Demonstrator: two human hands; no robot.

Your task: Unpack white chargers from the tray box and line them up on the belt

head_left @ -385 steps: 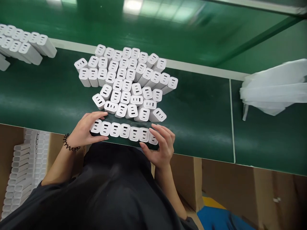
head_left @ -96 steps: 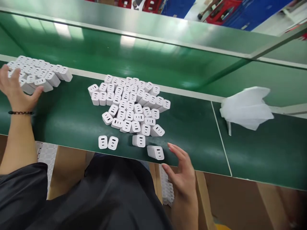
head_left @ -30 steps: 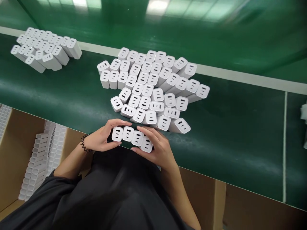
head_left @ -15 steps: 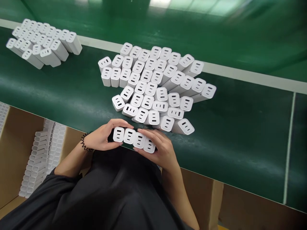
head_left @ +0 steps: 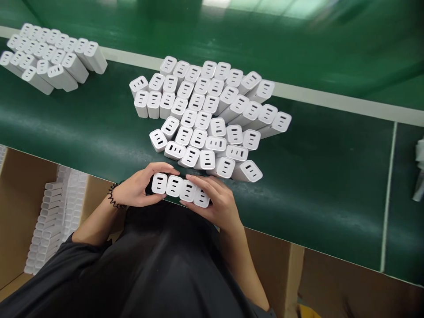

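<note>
At the near edge of the green table, a short row of white USB chargers [head_left: 174, 186] stands side by side, port faces up. My left hand [head_left: 141, 185] is closed round the left end of the row, thumb on the near side and fingers on the far side. From the right, my right hand [head_left: 215, 198] grips the other end and partly covers the last charger. Just beyond my fingers stands a large cluster of the same chargers [head_left: 198, 138], some upright, some leaning, their ports turned various ways.
Another group of white chargers [head_left: 49, 53] stands at the far left of the green table [head_left: 318, 176]. Below the edge, a cardboard box [head_left: 26, 198] holds stacked white pieces [head_left: 49, 221]. At the right edge lies a white object [head_left: 420, 168], partly cut off.
The view has shifted slightly, so the table and chargers appear a little further left. A white object has come into sight at the right edge. Both hands keep the same grip.
</note>
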